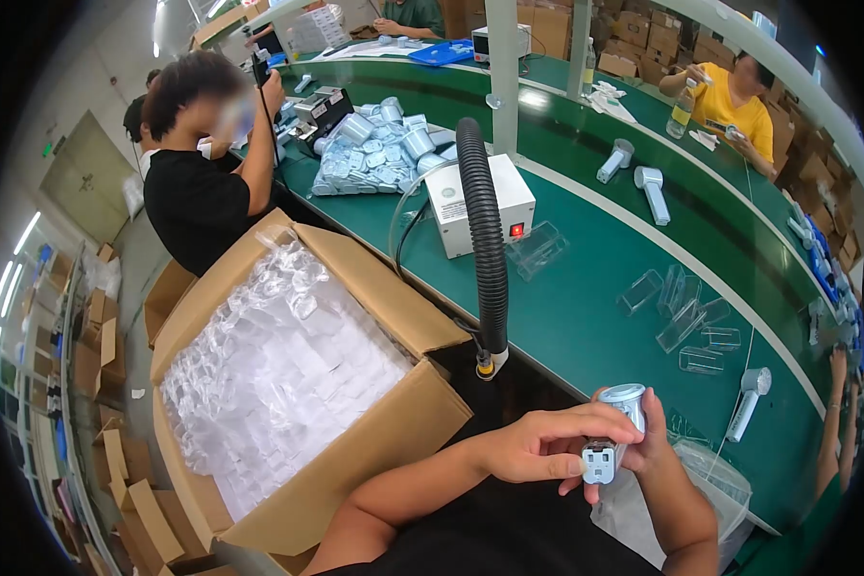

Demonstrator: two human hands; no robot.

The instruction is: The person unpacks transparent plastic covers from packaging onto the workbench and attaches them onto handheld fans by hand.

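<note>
Right hand around light-blue device

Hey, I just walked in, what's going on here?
Someone is holding a pale-blue round-headed device, with the left hand near its dark-edged end and the right hand around its head. Clear plastic pieces and a similar device lie on the green workbench. An open cardboard box filled with white pieces stands beside it.

No words or numbers can be read here. The white box has tiny print, too small to read.
</note>
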